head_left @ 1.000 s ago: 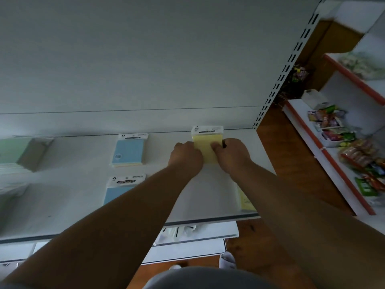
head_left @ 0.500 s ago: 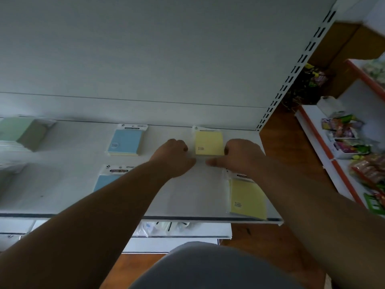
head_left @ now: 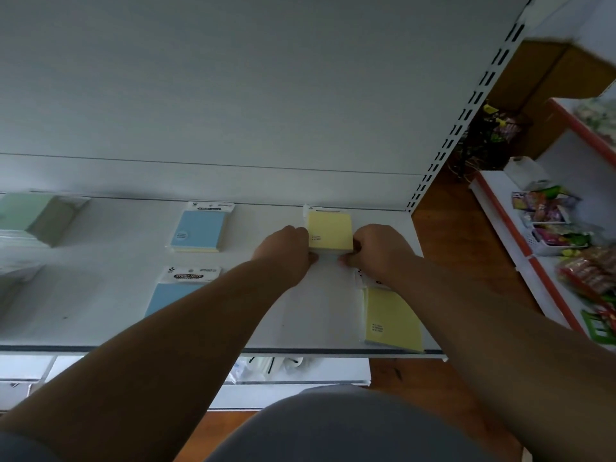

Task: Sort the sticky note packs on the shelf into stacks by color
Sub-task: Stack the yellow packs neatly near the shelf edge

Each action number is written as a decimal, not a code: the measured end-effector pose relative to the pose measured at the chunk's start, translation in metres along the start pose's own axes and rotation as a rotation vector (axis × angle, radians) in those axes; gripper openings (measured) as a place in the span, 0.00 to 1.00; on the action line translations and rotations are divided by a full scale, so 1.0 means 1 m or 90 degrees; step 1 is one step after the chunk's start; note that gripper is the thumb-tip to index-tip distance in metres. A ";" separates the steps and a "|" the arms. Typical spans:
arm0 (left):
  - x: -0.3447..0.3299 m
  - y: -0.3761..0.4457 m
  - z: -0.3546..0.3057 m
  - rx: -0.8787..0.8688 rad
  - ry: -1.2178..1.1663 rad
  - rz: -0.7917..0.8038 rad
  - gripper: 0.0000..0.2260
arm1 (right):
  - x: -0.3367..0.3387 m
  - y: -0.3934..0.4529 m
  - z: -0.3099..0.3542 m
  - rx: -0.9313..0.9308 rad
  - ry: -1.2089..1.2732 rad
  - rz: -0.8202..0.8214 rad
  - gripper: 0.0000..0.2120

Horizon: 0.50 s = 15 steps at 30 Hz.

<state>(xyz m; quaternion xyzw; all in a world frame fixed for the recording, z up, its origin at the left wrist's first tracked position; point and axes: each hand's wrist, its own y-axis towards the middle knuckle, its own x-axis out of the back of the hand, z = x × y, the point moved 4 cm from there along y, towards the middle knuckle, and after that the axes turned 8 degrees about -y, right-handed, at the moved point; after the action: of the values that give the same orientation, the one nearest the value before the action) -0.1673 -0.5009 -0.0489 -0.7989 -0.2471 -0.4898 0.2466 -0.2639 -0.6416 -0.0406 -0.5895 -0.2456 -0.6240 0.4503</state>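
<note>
Both hands, the left hand point(head_left: 283, 249) and right hand point(head_left: 378, 250), grip the yellow stack point(head_left: 330, 232) at its sides; edges should be squared flush against the shelf point(head_left: 110, 328).

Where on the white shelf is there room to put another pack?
Bare white shelf lies between the green stack and the blue packs. Another strip runs between the front blue pack and front yellow pack. Crowded: back yellow stack, both hands.

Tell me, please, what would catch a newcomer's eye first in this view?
Both hands, left hand and right hand, grip a yellow stack at the back of the white shelf. Blue packs lie to its left, another yellow pack near the front edge.
</note>
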 end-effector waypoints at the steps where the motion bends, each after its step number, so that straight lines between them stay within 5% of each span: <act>1: 0.000 0.000 0.001 -0.001 -0.004 -0.001 0.15 | 0.001 -0.001 0.000 -0.005 0.004 0.002 0.19; 11: 0.008 -0.003 0.001 0.014 -0.043 0.001 0.12 | 0.007 -0.006 0.010 -0.026 -0.043 0.015 0.14; 15: 0.015 -0.012 0.008 0.102 -0.217 -0.029 0.18 | 0.010 -0.016 -0.002 -0.063 0.078 -0.018 0.19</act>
<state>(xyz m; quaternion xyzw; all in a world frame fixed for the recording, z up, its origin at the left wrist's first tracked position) -0.1636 -0.4848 -0.0361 -0.8422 -0.3417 -0.3317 0.2528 -0.2774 -0.6389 -0.0284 -0.5683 -0.1947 -0.6767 0.4257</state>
